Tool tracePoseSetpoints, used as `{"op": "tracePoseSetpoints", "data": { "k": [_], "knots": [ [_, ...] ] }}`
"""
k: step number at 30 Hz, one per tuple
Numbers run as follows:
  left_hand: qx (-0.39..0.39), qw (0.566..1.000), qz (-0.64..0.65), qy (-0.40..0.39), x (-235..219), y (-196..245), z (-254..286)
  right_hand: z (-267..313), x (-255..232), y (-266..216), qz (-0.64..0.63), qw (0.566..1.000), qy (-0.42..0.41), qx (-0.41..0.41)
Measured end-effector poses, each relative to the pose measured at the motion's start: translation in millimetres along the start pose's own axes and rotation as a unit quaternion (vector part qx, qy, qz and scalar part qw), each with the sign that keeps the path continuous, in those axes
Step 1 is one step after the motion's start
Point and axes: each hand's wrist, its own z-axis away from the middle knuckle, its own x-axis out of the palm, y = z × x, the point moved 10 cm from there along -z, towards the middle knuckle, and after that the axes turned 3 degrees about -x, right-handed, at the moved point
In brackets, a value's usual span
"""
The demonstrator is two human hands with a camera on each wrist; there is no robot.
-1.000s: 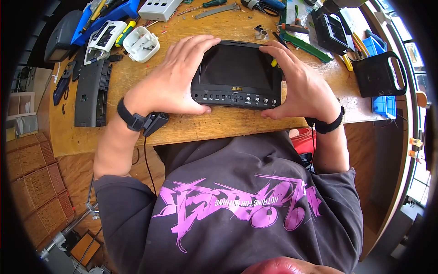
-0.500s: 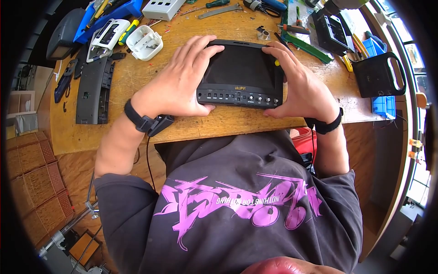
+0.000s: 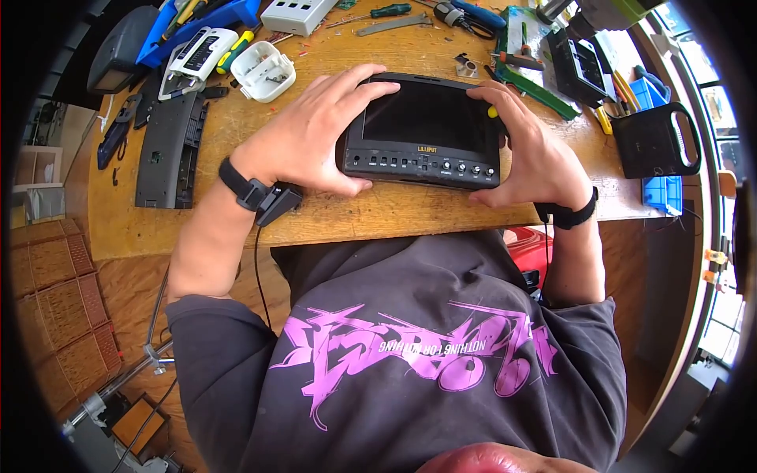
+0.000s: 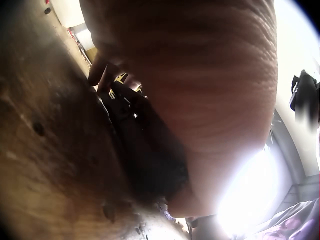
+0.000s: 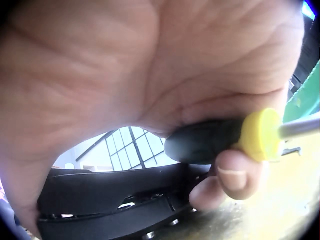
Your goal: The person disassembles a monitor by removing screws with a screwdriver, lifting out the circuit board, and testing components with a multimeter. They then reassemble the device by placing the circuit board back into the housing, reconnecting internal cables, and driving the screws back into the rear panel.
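A black LILLIPUT monitor [image 3: 426,118] lies screen up on the wooden bench, held at both ends. My left hand [image 3: 311,134] grips its left end, thumb at the front edge and fingers at the top left corner. My right hand [image 3: 540,158] spans the right end, its thumb by the front right corner. In the right wrist view, a screwdriver [image 5: 210,142] with a black and yellow handle is tucked in that hand's curled fingers, its shaft pointing outward. The monitor's dark side [image 4: 145,145] shows beneath the left palm in the left wrist view.
Left of the monitor are a long black plastic housing [image 3: 169,150], a white open case [image 3: 262,72] with small metal parts and a white tester [image 3: 197,61]. At right lie a green board [image 3: 540,94] and a black handled panel [image 3: 654,142]. Pliers and screwdrivers lie behind.
The head view has shifted a little, so the bench items sit further right. Both hands have stayed on the monitor; the left index finger has moved from its top edge onto the screen's corner.
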Motion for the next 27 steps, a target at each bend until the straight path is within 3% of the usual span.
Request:
{"op": "tracePoseSetpoints", "data": {
  "k": [5, 12, 16, 18, 19, 21, 22, 25, 27],
  "knots": [
    [0.019, 1.000, 0.005, 0.012, -8.1, -5.5, 0.0, -9.3, -10.2, 8.6, -0.029, 0.997, -0.058, 0.052],
    [0.015, 1.000, 0.021, 0.006, -23.5, -17.3, 3.1, -28.7, -14.7, 33.7, -0.114, 0.989, -0.092, 0.037],
    [0.014, 0.993, 0.077, 0.084, -41.4, -17.2, 1.2, -41.1, -11.4, 51.1, -0.163, 0.978, -0.132, 0.023],
    [-0.028, 0.968, 0.218, 0.123, -40.8, -29.4, 2.6, -46.5, -17.8, 48.8, -0.170, 0.980, -0.105, -0.009],
    [0.008, 0.966, 0.198, 0.163, -45.8, -25.2, 6.4, -48.1, -20.7, 48.7, -0.221, 0.971, -0.094, 0.001],
    [-0.002, 0.962, 0.198, 0.190, -46.8, -25.7, 8.0, -43.2, -20.1, 51.9, -0.314, 0.945, -0.076, 0.055],
    [-0.013, 0.955, 0.201, 0.217, -50.3, -27.2, 10.1, -41.3, -17.0, 48.5, -0.314, 0.945, -0.076, 0.052],
    [-0.026, 0.958, 0.170, 0.227, -52.8, -26.8, 11.4, -37.9, -37.0, 38.8, -0.339, 0.936, 0.089, -0.021],
    [-0.031, 0.959, 0.156, 0.233, -52.6, -26.0, 11.7, -33.3, -34.0, 35.2, -0.305, 0.946, 0.106, -0.007]
  ]
}}
